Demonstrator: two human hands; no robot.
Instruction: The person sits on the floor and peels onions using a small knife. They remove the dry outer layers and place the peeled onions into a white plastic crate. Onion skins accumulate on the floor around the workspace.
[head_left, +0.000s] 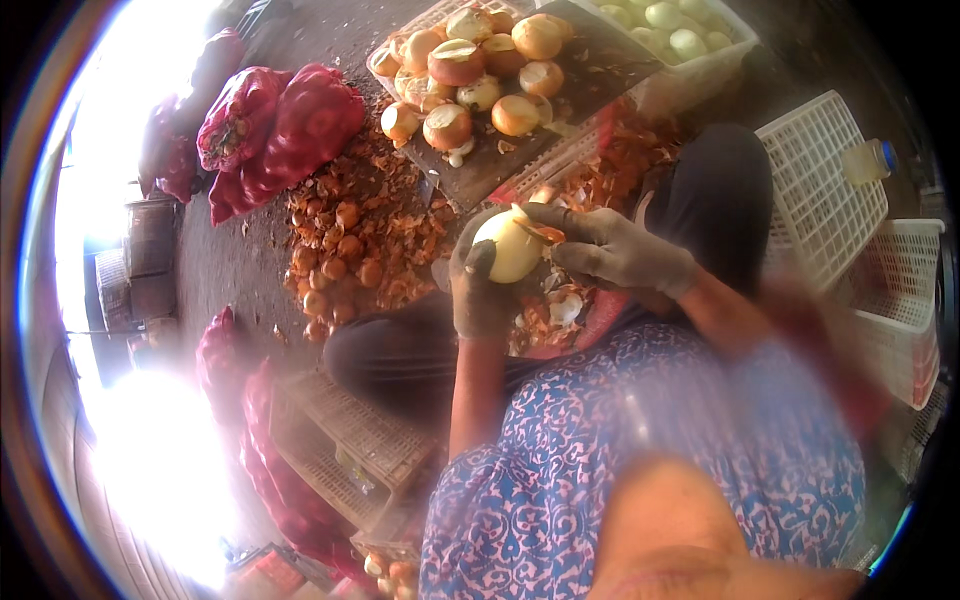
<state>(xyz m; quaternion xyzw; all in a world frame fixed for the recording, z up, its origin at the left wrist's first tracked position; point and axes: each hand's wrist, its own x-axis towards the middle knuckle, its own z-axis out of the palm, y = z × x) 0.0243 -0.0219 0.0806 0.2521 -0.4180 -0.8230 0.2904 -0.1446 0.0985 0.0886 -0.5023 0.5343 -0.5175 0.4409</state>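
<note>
Gloved, my left hand (482, 281) is closed around a peeled pale onion (507, 246), its thumb on the near side. My right hand (616, 251), in a grey glove too, is at the onion's right side, its fingers pinching a strip of brown onion skin (546, 234); whether it also holds a blade cannot be told. Beyond the hands, several onions with cut tops (448, 126) sit on a dark board (480, 176). Onion skins (564, 309) lie below the hands, between the legs.
Unpeeled onions (349, 247) and loose skins cover the floor at left, near red mesh sacks (315, 120). A white crate of peeled onions (739, 45) stands at the top right. White plastic crates (900, 319) and a blue-capped bottle (866, 162) are at right, more crates (360, 427) at lower left.
</note>
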